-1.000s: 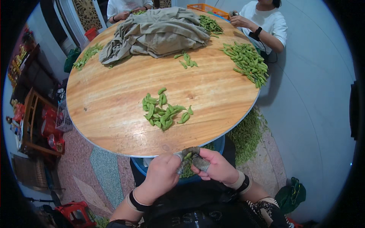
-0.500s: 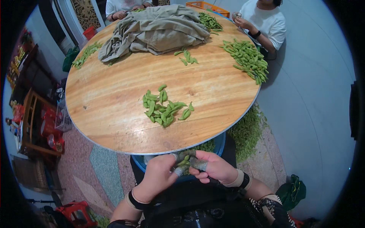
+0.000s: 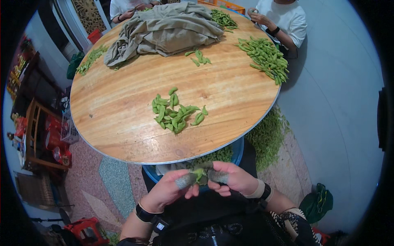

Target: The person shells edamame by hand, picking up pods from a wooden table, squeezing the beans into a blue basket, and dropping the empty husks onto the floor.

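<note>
A green soybean pod [image 3: 200,174] is pinched between my two hands, just off the near edge of the round wooden table [image 3: 119,110]. My left hand [image 3: 167,190] is closed on its left side, with a grey cover on the thumb. On the other side, my right hand [image 3: 237,179] grips it with grey-covered, darkened fingertips. Below them, partly hidden by the hands and the table, is a blue basin [image 3: 237,152] containing green beans. A small pile of pods [image 3: 175,117] lies on the table in front of me.
A grey-green cloth [image 3: 164,33] is heaped at the table's far side. More pods [image 3: 264,59] lie at the right edge, near a person in white [image 3: 285,20]; another person [image 3: 127,10] sits at the far left. Many green husks [image 3: 266,141] cover the floor at right.
My left thumb has swung up and over onto the pod, and my left wrist has turned. The right hand keeps nearly the same grip. The whole view has shifted slightly.
</note>
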Demonstrator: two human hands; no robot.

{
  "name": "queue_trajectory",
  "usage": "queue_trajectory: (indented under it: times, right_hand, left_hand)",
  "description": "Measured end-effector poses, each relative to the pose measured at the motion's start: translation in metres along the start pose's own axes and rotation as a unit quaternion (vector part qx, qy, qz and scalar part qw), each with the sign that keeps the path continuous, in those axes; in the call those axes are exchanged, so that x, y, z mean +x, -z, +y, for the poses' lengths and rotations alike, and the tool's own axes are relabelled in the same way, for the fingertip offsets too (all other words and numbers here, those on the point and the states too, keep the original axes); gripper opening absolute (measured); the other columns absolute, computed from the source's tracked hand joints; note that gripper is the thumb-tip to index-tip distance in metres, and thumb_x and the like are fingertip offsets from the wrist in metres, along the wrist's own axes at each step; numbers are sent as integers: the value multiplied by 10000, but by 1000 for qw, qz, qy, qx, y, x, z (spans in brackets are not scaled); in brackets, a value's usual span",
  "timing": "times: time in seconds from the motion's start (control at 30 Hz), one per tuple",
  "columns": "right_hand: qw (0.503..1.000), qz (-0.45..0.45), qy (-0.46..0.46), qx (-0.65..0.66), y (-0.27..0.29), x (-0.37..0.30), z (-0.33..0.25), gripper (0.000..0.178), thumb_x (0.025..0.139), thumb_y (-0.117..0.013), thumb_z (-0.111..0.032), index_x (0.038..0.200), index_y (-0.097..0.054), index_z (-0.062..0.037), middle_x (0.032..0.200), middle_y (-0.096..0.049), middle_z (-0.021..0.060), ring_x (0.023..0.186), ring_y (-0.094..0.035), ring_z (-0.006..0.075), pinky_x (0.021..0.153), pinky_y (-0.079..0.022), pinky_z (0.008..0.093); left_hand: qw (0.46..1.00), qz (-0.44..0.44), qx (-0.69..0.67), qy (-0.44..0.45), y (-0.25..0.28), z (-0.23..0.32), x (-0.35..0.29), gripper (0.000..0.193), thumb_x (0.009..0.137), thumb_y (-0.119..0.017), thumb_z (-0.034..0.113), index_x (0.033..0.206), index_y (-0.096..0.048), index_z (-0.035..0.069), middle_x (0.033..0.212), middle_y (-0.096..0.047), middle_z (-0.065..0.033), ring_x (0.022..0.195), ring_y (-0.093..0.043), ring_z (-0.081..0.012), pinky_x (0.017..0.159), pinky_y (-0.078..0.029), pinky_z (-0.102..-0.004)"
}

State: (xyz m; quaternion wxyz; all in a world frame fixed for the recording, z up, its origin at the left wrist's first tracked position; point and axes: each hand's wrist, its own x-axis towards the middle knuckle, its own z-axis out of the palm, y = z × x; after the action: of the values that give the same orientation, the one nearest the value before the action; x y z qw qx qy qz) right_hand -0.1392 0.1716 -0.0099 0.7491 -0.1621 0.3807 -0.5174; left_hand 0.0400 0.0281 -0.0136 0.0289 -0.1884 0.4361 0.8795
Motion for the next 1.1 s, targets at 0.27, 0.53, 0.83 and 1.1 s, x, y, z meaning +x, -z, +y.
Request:
queue_trajectory:
  times: [0.27,0.53,0.83,1.1]
  right_hand:
    - [769,201,231,-562,1,16,12,330,730,-708,-164,919,-480,-19,732,-581,134,658,-613,321,598,-494,407]
    - [719,163,238,-632,24,30,20,291,666,-673,-109,873,-491,-19,773,-586,186,739,-600,383,633,-498,445]
    - [654,211,281,-670,2,16,6,223,708,-635,-106,896,-552,-19,757,-571,168,735,-594,379,635,-495,451]
    - [932,0,26,-361,1,18,-5,275,844,-660,-272,919,-549,-31,670,-620,100,516,-600,188,484,-457,276]
  left_hand:
    - [835,61,536,-108,-14,-8,8,194,700,-521,-38,893,-505,-36,846,-568,-278,882,-542,-487,755,-456,-467]
    - [886,36,456,-71,-3,-12,2,265,712,-485,-58,964,-552,-18,846,-609,-224,835,-616,-369,736,-483,-397]
    - [865,159,474,-41,3,-16,-5,117,784,-512,14,868,-593,5,730,-615,-162,709,-635,-309,651,-493,-358]
    - [939,-50,333,-65,-8,4,-9,104,873,-529,90,910,-613,40,708,-630,-48,645,-613,-149,597,-471,-273]
